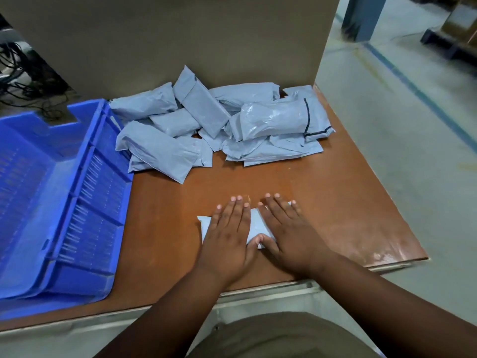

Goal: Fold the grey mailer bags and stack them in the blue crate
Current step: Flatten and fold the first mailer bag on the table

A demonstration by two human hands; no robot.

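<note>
Brown laminate covers the bench (335, 202), backed by a tan board, with a pile of unfolded grey plastic mailer bags (219, 125) at its far side. Nearer, the left hand (227, 236) and right hand (286, 236) lie flat, fingers straight, pressing one folded grey mailer bag (255, 226) against the bench. This looks like the creasing step. Next, the bag needs lifting and laying in the blue slotted plastic crate (77, 202) at the left, which appears to hold nothing yet.

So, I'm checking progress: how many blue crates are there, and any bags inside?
1: the blue crate sits left on the table. No bags visible inside; its far-left part is out of view.
</note>
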